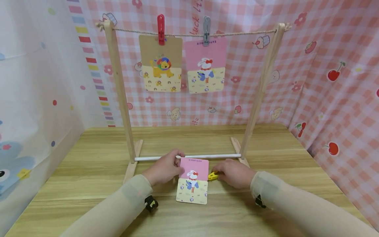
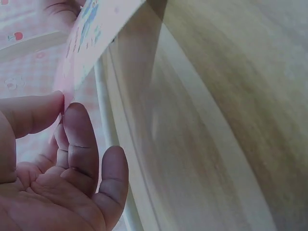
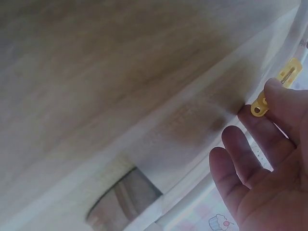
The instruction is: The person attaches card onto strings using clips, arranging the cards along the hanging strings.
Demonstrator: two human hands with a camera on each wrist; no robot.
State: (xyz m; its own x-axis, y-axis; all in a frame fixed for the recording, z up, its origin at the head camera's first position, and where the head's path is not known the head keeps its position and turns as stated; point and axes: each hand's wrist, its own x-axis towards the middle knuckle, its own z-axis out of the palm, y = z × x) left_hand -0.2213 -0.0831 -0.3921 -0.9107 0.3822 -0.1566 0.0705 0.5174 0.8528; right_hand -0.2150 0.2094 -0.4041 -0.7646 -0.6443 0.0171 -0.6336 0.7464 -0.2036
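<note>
A pink and yellow rabbit card (image 1: 193,181) is pinched at its upper left edge by my left hand (image 1: 166,167). In the left wrist view, the thumb and fingers grip the edge of the card (image 2: 91,38), and the little finger stands apart. My right hand (image 1: 235,173) holds a yellow clothespin (image 1: 213,176), whose front end is close to the card's right edge. The right wrist view shows the yellow clothespin (image 3: 260,105) between thumb and index finger, the other fingers spread loosely.
A wooden frame (image 1: 118,89) carries a rope (image 1: 237,34). A red clothespin (image 1: 161,29) holds a lion card (image 1: 161,64) on it, and a grey clothespin (image 1: 206,31) holds another rabbit card (image 1: 205,65). A white bar (image 1: 213,156) joins the posts low down, behind the hands.
</note>
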